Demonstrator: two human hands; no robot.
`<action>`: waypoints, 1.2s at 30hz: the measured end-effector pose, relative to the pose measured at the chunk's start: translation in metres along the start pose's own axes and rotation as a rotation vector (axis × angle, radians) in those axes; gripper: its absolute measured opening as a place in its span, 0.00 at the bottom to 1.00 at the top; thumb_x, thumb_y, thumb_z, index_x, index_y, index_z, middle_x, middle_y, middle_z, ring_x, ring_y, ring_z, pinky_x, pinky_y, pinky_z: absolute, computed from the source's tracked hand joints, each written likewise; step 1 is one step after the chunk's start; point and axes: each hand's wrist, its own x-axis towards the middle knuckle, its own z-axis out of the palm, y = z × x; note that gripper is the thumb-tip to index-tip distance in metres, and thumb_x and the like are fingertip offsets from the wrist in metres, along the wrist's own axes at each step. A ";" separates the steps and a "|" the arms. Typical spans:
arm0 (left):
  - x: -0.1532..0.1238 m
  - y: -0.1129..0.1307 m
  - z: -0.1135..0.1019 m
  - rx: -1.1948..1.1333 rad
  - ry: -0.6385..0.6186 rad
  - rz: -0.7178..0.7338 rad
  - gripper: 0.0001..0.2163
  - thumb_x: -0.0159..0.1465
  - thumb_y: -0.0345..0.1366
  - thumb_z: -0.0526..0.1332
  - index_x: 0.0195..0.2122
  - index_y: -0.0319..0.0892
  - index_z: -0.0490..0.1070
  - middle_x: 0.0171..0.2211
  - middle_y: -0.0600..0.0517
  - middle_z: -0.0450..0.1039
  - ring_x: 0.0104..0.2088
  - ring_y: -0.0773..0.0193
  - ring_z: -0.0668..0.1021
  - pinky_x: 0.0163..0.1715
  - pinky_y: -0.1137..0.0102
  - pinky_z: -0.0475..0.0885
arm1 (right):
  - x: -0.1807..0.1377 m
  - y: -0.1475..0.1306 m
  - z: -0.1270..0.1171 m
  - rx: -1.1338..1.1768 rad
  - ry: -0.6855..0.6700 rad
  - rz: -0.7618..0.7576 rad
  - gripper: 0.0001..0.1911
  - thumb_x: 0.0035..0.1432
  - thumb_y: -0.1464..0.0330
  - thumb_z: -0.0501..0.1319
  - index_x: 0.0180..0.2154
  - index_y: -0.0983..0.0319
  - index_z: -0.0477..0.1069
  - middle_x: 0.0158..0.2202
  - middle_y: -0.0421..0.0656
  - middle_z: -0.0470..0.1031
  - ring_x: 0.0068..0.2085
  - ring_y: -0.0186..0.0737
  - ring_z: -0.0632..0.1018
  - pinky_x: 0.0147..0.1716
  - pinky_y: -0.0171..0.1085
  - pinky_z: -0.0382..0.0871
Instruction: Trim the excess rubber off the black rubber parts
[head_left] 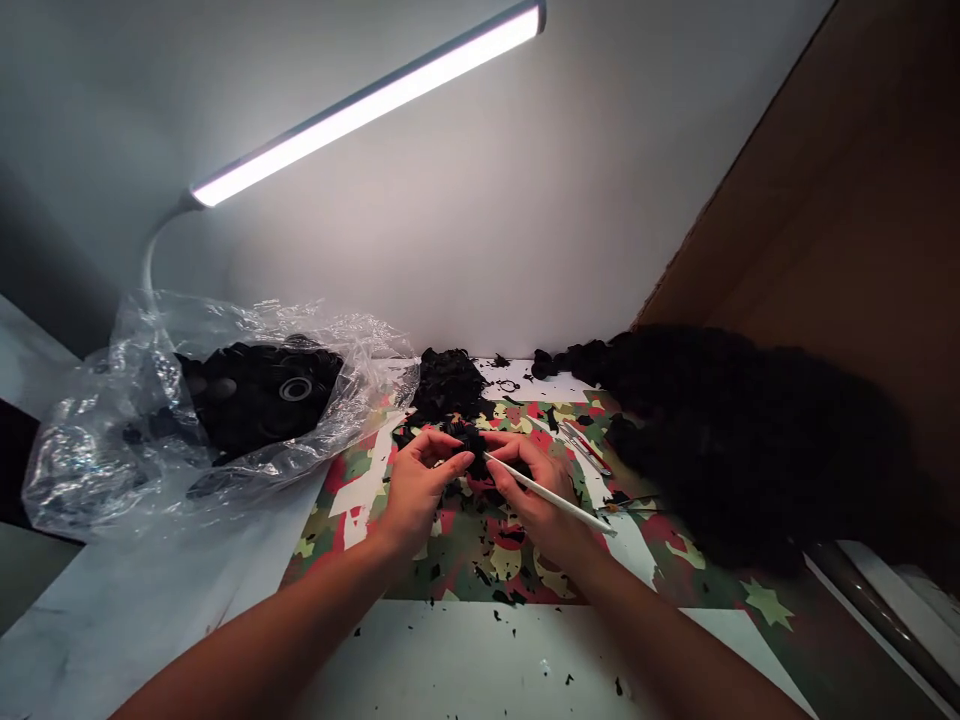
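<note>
Fingers of your left hand [421, 482] pinch one small black piece [468, 437] at the centre of the worktop, while your right hand [536, 482] grips one slim white stick [559, 497] like a pen, its tip against the piece. Both hands are bare; your fingers hide part of the piece's outline. Beneath them lies one camouflage-patterned sheet [457, 572] in red, green and pale yellow, broken by ragged white patches and littered with black flecks too many to count. One five-pointed star [767, 603] shows pale at its right. Just beyond your hands sits one heap of jagged black scraps [448, 382]. To your left, one crinkled, clear plastic bag [75, 465] gapes around a pile of smooth, dark parts [251, 400], among them one shiny ring [295, 389]. To your right, one far larger black mound [742, 440] spreads in shadow, its single parts impossible to tell apart, before a brown cardboard panel [832, 240]. Near your right hand lies a slim red-and-silver tool [589, 450]. One lit bar lamp [371, 108] slants overhead on a curved neck, against a plain, pale wall [480, 250].
</note>
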 end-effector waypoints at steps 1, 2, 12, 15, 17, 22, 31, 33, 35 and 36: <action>-0.001 0.000 0.000 0.032 -0.003 0.017 0.11 0.50 0.36 0.75 0.30 0.39 0.75 0.27 0.54 0.75 0.28 0.68 0.75 0.30 0.75 0.70 | 0.000 0.001 0.000 -0.013 -0.018 -0.005 0.08 0.67 0.63 0.58 0.36 0.57 0.72 0.55 0.45 0.76 0.53 0.48 0.76 0.50 0.44 0.68; -0.001 0.001 0.000 0.061 -0.006 0.033 0.11 0.50 0.36 0.75 0.30 0.39 0.76 0.27 0.54 0.75 0.28 0.68 0.75 0.29 0.75 0.69 | -0.001 0.002 0.001 -0.033 -0.026 -0.016 0.08 0.67 0.63 0.58 0.36 0.57 0.72 0.55 0.45 0.76 0.53 0.48 0.76 0.51 0.44 0.67; -0.006 -0.001 0.001 0.181 -0.022 0.092 0.07 0.54 0.35 0.72 0.30 0.41 0.76 0.26 0.54 0.75 0.28 0.66 0.76 0.29 0.73 0.70 | -0.002 0.007 0.002 -0.161 -0.040 -0.027 0.08 0.68 0.62 0.56 0.38 0.56 0.71 0.53 0.43 0.77 0.51 0.48 0.77 0.50 0.44 0.66; -0.006 0.000 0.002 0.166 -0.009 0.102 0.07 0.53 0.35 0.72 0.27 0.40 0.75 0.25 0.54 0.74 0.28 0.66 0.75 0.30 0.73 0.69 | -0.005 0.003 0.005 -0.185 -0.024 -0.043 0.09 0.69 0.62 0.55 0.39 0.56 0.71 0.52 0.42 0.78 0.50 0.47 0.76 0.49 0.44 0.66; -0.007 0.001 0.003 0.138 -0.006 0.082 0.08 0.52 0.34 0.72 0.25 0.40 0.75 0.23 0.54 0.73 0.26 0.67 0.74 0.28 0.73 0.68 | -0.007 0.001 0.008 -0.214 -0.010 -0.087 0.09 0.70 0.64 0.54 0.40 0.56 0.71 0.50 0.43 0.78 0.49 0.46 0.76 0.49 0.44 0.65; -0.012 0.005 0.007 0.000 -0.035 0.033 0.10 0.47 0.32 0.75 0.23 0.41 0.74 0.23 0.56 0.72 0.25 0.68 0.73 0.28 0.74 0.68 | 0.003 0.013 0.007 -0.360 0.051 -0.095 0.10 0.70 0.67 0.50 0.43 0.58 0.69 0.41 0.45 0.79 0.43 0.46 0.77 0.46 0.44 0.65; -0.004 0.006 0.007 -0.389 -0.023 -0.158 0.17 0.42 0.36 0.79 0.31 0.42 0.75 0.28 0.56 0.72 0.30 0.70 0.75 0.34 0.75 0.72 | 0.020 0.019 -0.026 -0.248 0.226 0.004 0.09 0.62 0.67 0.56 0.28 0.58 0.65 0.45 0.44 0.78 0.48 0.47 0.76 0.49 0.44 0.63; -0.001 0.005 0.005 -0.409 -0.014 -0.178 0.17 0.43 0.36 0.79 0.31 0.42 0.76 0.30 0.55 0.73 0.32 0.69 0.76 0.34 0.75 0.73 | 0.014 0.009 -0.023 -0.186 0.281 -0.016 0.10 0.64 0.65 0.56 0.29 0.58 0.65 0.40 0.43 0.77 0.43 0.44 0.75 0.44 0.42 0.65; 0.001 0.003 0.002 -0.417 0.001 -0.186 0.15 0.45 0.35 0.78 0.32 0.42 0.76 0.33 0.54 0.74 0.34 0.68 0.76 0.35 0.75 0.74 | 0.008 0.000 -0.017 -0.135 0.257 0.035 0.11 0.66 0.62 0.55 0.31 0.57 0.66 0.32 0.40 0.74 0.34 0.41 0.73 0.37 0.39 0.65; 0.001 0.002 0.001 -0.421 0.004 -0.191 0.15 0.46 0.35 0.77 0.32 0.42 0.76 0.34 0.53 0.74 0.35 0.68 0.77 0.36 0.74 0.74 | 0.005 -0.002 -0.013 -0.103 0.220 0.066 0.11 0.67 0.61 0.55 0.32 0.57 0.66 0.30 0.39 0.73 0.31 0.39 0.72 0.34 0.38 0.64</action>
